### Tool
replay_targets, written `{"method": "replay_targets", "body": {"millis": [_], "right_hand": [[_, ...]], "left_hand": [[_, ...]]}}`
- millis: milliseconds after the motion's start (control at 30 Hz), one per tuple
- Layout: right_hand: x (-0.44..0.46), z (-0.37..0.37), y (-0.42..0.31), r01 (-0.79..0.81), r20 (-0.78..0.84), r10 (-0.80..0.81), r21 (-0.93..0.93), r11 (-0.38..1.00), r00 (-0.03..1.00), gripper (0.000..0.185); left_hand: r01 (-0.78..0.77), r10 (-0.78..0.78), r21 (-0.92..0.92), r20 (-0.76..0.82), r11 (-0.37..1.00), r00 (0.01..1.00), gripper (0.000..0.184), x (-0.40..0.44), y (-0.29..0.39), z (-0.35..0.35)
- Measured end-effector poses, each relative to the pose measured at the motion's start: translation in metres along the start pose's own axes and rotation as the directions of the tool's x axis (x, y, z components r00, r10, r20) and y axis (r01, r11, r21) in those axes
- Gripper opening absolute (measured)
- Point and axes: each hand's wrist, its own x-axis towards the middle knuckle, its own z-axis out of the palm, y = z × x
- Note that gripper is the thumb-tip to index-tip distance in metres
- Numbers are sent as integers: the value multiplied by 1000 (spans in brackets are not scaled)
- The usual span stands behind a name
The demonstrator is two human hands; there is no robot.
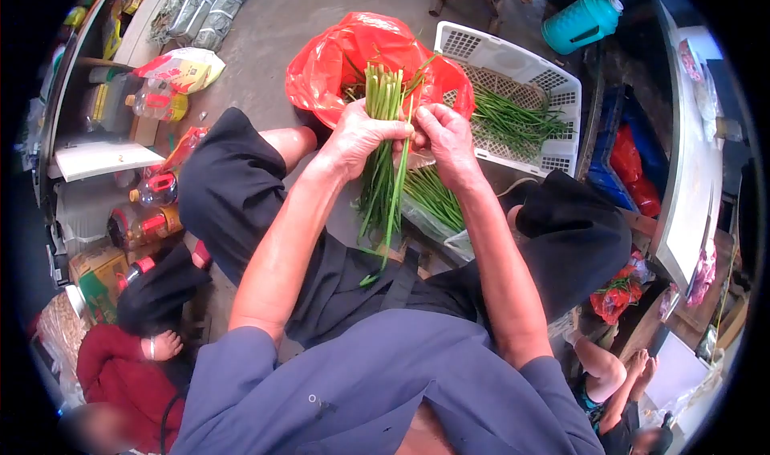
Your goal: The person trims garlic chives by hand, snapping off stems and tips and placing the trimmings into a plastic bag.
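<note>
A bunch of long green stalks [383, 106] is held in the left hand [358, 141], with the fingers wrapped around it. The bunch is held up in front of the red bag [309, 74], with the pale ends at the top and the thin green tips hung down between the knees. The fingers of the right hand [443, 134] are bent and drawn close together, right beside the bunch. It cannot be told if a stalk is pinched in them.

It looks as if the stalks are being picked over, a few at a time. For this, the bunch is best held snug but not squeezed hard, as soft stalks may be bruised. One stalk is best pinched near its pale end and pulled gently, so that it is not snapped. The pale ends are best kept level. The long tips are best kept straight, so that they are not tangled or bent.
</note>
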Motion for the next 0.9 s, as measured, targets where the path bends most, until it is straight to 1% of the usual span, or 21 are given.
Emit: {"method": "replay_targets", "body": {"millis": [133,233,300,433,500,600,667,833,900], "right_hand": [[-4,6,-8,-7,10,7,-16,1000,1000,23],[-9,10,-15,-39,22,39,39,998,999,22],[-7,7,-10,5,24,-3,-53,999,1000,22],[-7,8,-6,12,15,-11,-65,998,1000,21],[-4,6,2,58,11,-57,-108,992,998,22],[-4,7,3,63,-6,-64,-144,988,998,22],[-7,9,1,77,-3,-78,-168,983,997,23],[-8,11,-2,90,-18,-97,-229,969,995,23],[-6,10,1,105,-34,-120,-296,949,992,23]], "left_hand": [[-3,3,-6,-12,1000,1000,17,1,-3,-1],[-15,15,-1,-26,1000,1000,17,2,-4,-2],[-19,19,7,-29,1000,999,16,3,-6,-2],[-25,26,18,-31,1000,999,15,3,-7,-2],[-17,18,20,-25,1000,1000,14,4,-7,-2],[3,-3,10,13,1000,1000,19,3,-5,-2],[-1,0,36,27,999,1000,12,2,-3,0],[1,-2,45,21,999,1000,12,2,-4,1],[1,-2,47,12,999,1000,12,3,-5,0]]}}
